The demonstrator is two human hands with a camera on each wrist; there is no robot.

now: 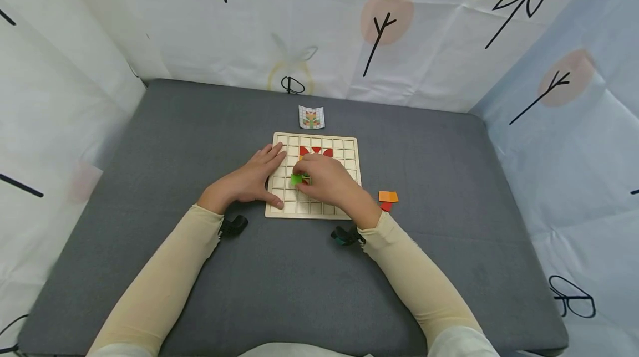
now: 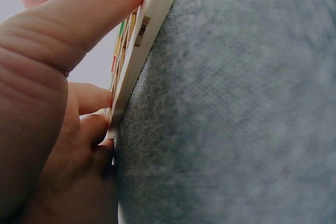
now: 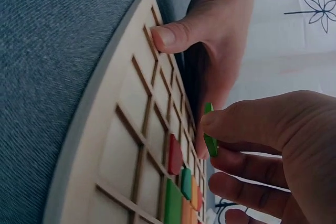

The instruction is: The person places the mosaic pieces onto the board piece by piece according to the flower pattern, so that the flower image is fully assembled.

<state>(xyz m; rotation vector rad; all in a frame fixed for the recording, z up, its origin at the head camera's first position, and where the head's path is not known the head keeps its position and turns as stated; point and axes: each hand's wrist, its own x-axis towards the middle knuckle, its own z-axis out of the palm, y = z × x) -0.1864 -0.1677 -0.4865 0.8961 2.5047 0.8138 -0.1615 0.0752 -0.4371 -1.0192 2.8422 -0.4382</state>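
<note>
A wooden board [image 1: 304, 210] with a grid of square cells lies on the grey surface. My left hand [image 1: 252, 178] rests at its left side, thumb and fingers spread and touching the edge. My right hand [image 1: 326, 178], over the board's middle, pinches a small green tile [image 3: 210, 132] between thumb and fingers. In the right wrist view that tile is held above the grid, tilted on edge. Red tiles [image 1: 328, 152] sit in cells towards the far side. A red tile [image 3: 175, 155] and a green tile [image 3: 172, 202] lie in cells nearer; the right hand hides part of the pattern from the head.
Beyond the board lies a small card [image 1: 312, 117] printed with a coloured pattern. Loose orange tiles [image 1: 388, 196] and a red tile [image 1: 386, 207] lie to the board's right. White printed cloth [image 1: 329, 30] hangs behind the grey padded surface [image 1: 439, 179].
</note>
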